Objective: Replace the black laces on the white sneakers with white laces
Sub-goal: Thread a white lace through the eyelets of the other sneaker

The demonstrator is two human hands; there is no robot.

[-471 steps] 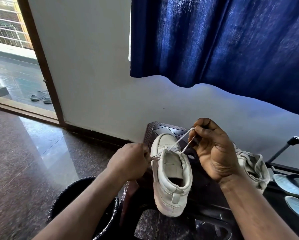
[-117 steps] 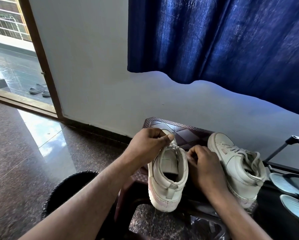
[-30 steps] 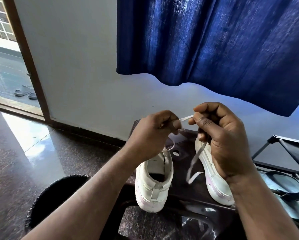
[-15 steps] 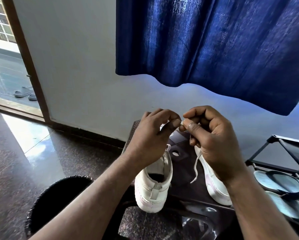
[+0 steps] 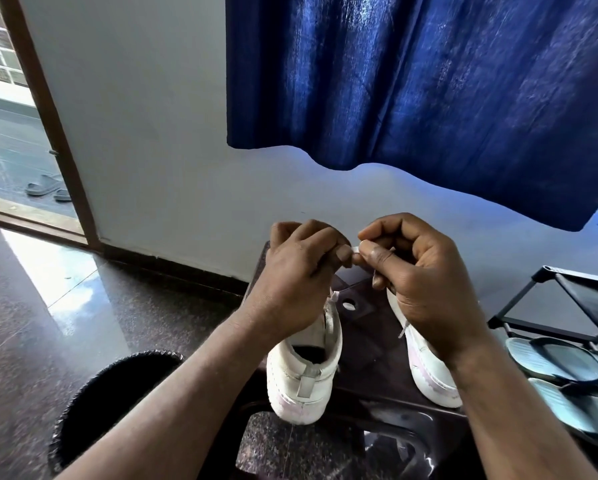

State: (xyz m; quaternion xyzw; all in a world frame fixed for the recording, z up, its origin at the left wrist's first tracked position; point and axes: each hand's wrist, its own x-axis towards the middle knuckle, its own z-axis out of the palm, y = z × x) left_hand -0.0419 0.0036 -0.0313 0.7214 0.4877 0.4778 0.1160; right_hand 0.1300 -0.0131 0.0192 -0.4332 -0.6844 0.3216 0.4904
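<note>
Both hands are up and close, thumbs almost meeting! Your left hand [image 5: 297, 271] pinches the lace [image 5: 355, 250] between thumb and curled forefinger. Your right hand [image 5: 425, 282] clamps the same white strand from the other side, with its other fingers tucked in. Only a sliver of lace shows between the two pinches. That tight, close hold makes sense to me: a flat, floppy strand needs short reins if you're forming a knot or bow, which is my guess at the step.

Move outward. A white tail [image 5: 403, 330] dangles below your right palm; I can't tell whether it belongs to the same lace. You hold the work raised, just above the shoe [image 5: 301, 379], likely to take up slack. That shoe stands heel toward you on the stool [image 5: 363, 327], mouth open, so the eyelets face away, and your left hand hides them.

The other shoe [image 5: 429, 375] stands beside it on the same stool, apart from the first, its front hidden behind your right hand. No black lace is anywhere in view, so I'd judge the swap is far along.

Further out, sandals [image 5: 560, 362] lie on the rack [image 5: 585, 292] to your right, and the curtain [image 5: 411, 81] hangs above.
</note>
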